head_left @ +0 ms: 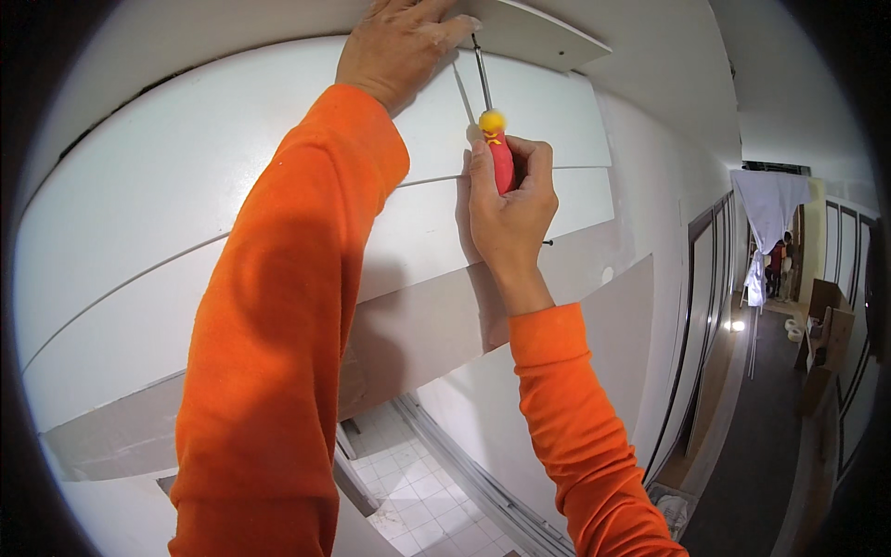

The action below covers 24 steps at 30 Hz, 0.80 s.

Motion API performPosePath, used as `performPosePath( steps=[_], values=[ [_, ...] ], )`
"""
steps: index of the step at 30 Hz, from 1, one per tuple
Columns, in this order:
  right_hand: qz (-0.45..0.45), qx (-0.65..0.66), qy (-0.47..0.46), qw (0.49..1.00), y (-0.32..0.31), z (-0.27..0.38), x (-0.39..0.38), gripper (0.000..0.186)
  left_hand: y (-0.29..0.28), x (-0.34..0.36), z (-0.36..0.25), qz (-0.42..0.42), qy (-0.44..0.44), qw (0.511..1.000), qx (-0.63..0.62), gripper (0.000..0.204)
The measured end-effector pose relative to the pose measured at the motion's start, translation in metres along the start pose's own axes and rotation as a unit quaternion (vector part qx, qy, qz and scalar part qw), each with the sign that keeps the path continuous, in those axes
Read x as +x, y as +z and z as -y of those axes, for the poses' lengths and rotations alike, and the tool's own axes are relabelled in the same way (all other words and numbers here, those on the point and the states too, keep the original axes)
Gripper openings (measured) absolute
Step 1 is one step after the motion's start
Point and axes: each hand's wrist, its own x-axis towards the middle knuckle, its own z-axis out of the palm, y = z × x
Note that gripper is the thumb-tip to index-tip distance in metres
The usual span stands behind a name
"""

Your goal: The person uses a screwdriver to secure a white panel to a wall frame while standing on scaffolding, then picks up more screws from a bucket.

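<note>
My right hand (512, 215) grips the screwdriver (502, 165), upper middle of the frame.
Its shaft (482, 74) runs up to the board (531, 33) beside my left hand (397, 52), whose grip I can't tell.

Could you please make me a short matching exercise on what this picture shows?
1. Left grip
2. Right grip
3. Screwdriver
4. Sleeves

A. Orange
B. Closed around a tool
C. At the picture's top edge
D. Red and yellow, with a metal shaft

Pairs: 1-C, 2-B, 3-D, 4-A.
</note>
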Motion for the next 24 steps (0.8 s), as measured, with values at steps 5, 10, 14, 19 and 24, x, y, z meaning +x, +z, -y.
performPosePath(
  steps=[5,10,14,19,24],
  values=[
    [-0.012,-0.071,-0.013,0.997,-0.003,0.003,-0.005,0.029,-0.001,-0.005,0.002,0.006,-0.006,1.0,-0.002,0.023],
    [-0.042,-0.119,-0.108,0.986,-0.004,0.012,0.0,0.03,-0.003,-0.005,0.005,0.014,-0.001,1.0,-0.008,0.024],
    [-0.023,-0.156,-0.122,0.98,-0.004,0.014,-0.004,0.032,-0.003,-0.003,0.005,0.019,-0.004,1.0,0.009,0.025],
    [-0.023,-0.151,-0.128,0.98,-0.006,0.015,-0.004,0.034,-0.004,-0.001,0.003,0.021,-0.007,1.0,0.001,0.026],
    [-0.015,-0.087,-0.067,0.994,-0.002,0.027,-0.008,0.033,-0.006,-0.002,0.002,0.025,-0.011,1.0,-0.003,0.025]
  ],
)
